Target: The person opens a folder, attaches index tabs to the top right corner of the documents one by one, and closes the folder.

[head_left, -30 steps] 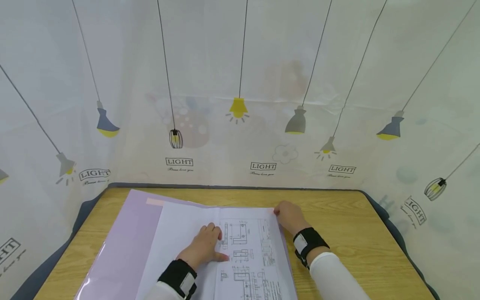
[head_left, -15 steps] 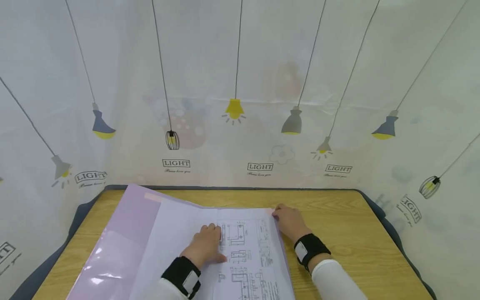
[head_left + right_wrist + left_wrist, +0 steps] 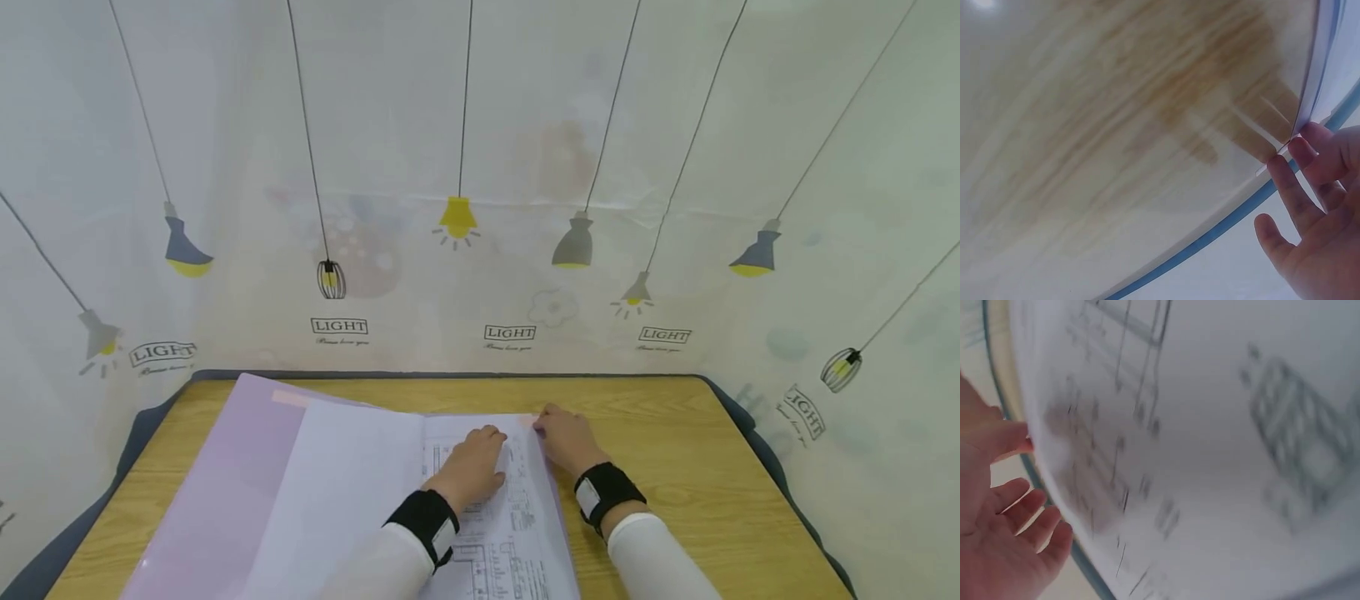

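Observation:
A purple plastic folder (image 3: 217, 492) lies open on the table, its cover turned to the left. White sheets are in it: a blank one (image 3: 337, 483) on the left and a technical drawing (image 3: 517, 533) on the right. My left hand (image 3: 471, 468) is over the drawing with relaxed fingers, covering part of it; the left wrist view shows the fingers loosely bent beside the paper. At the top right corner of the folder, my right hand (image 3: 567, 439) pinches the edge between thumb and fingertips. How many layers it holds cannot be told.
The wooden table (image 3: 675, 475) has a dark edge strip. Behind and beside it hangs a pale cloth (image 3: 420, 150) printed with lamps and "LIGHT". Both wrists wear black bands (image 3: 611, 493).
My left hand has moved right, from the fold between the sheets onto the drawing. The right hand stays at the corner. The whole scene has shifted slightly left in view.

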Demonstrator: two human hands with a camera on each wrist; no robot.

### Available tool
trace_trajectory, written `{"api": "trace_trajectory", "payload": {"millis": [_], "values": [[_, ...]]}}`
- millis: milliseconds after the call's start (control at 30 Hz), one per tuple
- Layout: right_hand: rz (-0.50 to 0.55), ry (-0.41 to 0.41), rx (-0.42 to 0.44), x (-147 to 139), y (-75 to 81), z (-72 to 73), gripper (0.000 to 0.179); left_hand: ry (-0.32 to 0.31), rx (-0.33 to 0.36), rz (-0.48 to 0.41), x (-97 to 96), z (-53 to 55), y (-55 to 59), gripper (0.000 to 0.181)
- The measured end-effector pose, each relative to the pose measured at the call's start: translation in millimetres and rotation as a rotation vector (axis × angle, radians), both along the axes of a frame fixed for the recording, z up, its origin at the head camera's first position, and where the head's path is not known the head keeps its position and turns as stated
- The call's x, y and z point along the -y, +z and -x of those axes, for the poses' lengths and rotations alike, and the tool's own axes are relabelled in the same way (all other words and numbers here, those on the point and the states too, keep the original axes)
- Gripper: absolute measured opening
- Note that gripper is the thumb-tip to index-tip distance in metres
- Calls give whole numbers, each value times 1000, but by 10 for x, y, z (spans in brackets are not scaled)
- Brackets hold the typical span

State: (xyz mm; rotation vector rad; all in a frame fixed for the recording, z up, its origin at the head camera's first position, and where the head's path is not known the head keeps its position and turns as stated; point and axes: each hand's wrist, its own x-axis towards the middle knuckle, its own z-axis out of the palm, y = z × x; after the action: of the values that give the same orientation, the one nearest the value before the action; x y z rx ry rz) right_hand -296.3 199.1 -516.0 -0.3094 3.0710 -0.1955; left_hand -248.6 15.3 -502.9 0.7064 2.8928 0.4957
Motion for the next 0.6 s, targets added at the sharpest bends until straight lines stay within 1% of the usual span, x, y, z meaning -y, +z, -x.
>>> {"api": "trace_trajectory", "payload": {"millis": [100,200,267,367,600], "values": [[-10,22,-15,8,19,-3,25,-13,-30,10,-87,13,-82,57],[-22,39,-29,12,55,-10,24,-20,-46,33,-153,29,-127,57],[-24,44,-36,13,70,-15,23,-23,-68,61,-185,45,-151,56],[-23,44,-37,13,72,-23,23,-25,-109,119,-223,65,-172,55],[-12,51,-59,27,69,-27,21,-13,-194,226,-317,121,-172,54]]}}
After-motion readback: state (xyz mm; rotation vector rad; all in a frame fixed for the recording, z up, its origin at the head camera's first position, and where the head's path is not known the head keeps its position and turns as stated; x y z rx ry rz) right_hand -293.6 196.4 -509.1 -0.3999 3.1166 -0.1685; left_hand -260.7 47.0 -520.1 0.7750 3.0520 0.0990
